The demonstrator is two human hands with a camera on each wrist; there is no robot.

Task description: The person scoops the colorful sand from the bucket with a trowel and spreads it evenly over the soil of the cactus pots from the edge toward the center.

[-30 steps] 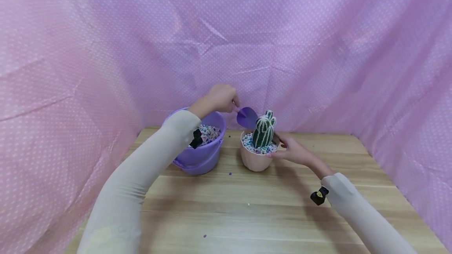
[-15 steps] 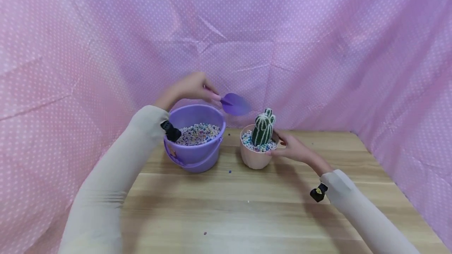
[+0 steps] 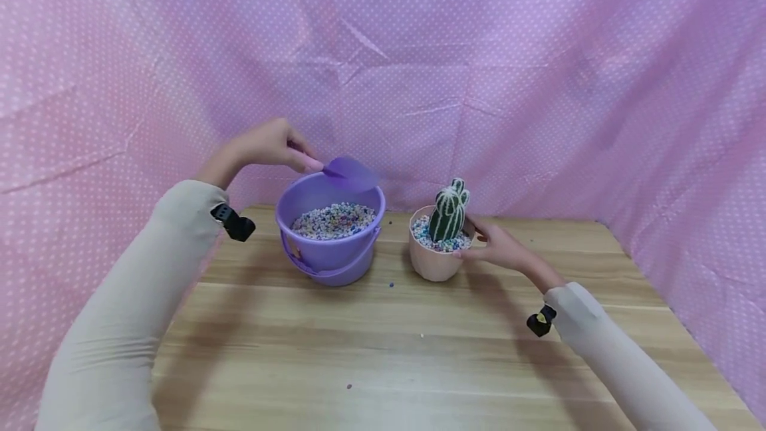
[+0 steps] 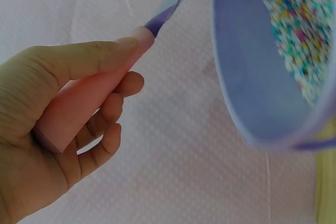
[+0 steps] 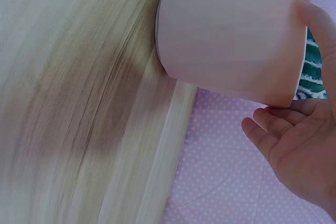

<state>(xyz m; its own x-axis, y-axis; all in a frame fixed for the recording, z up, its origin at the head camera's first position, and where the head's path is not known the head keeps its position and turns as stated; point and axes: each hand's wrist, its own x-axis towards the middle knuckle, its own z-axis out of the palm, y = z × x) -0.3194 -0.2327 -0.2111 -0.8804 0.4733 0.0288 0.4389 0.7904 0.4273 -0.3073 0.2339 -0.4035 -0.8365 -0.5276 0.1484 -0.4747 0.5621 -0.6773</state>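
In the head view my left hand (image 3: 272, 145) grips a small trowel (image 3: 352, 175), its purple blade blurred above the back rim of a purple bucket (image 3: 338, 268). The left wrist view shows the thumb along the trowel's pink handle (image 4: 94, 98), with the fingers curled beneath. Small multicoloured beads (image 3: 335, 220) fill part of the bucket. To its right stands a pale pink flower pot (image 3: 432, 265) with a green, white-striped cactus (image 3: 447, 215) set in similar beads. My right hand (image 3: 501, 247) holds the pot's right side, thumb and fingers at its rim.
A wooden table (image 3: 383, 344) bears the bucket and the pot. Several stray beads lie on it, such as a dark bead (image 3: 391, 285) between the two. Pink dotted cloth (image 3: 419, 52) surrounds the table at the back and sides.
My left hand has moved left with the trowel, from beside the cactus to above the bucket, uncovering the beads inside. The right hand stays at the pot.
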